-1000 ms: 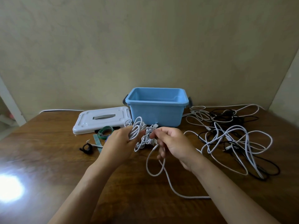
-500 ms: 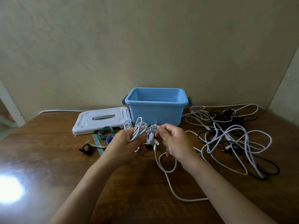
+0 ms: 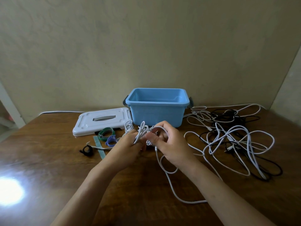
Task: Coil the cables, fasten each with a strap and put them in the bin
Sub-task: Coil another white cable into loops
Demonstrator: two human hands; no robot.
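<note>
Two hands work on one white cable [image 3: 143,132] near the middle of the table [image 3: 48,160], just in front of the blue bin [image 3: 156,111]. The left hand [image 3: 128,147] grips the bunch of loops. The right hand [image 3: 169,144] pinches the loose end, curled over the bunch. A long tail trails toward the near edge. I think it helps to keep loops the same size, hold tight, then grab a strap [image 3: 105,133] lying just left.

Lid [image 3: 101,121] left of bin [image 3: 157,110], straps [image 3: 106,136] before lid, cables [image 3: 236,137] right
</note>
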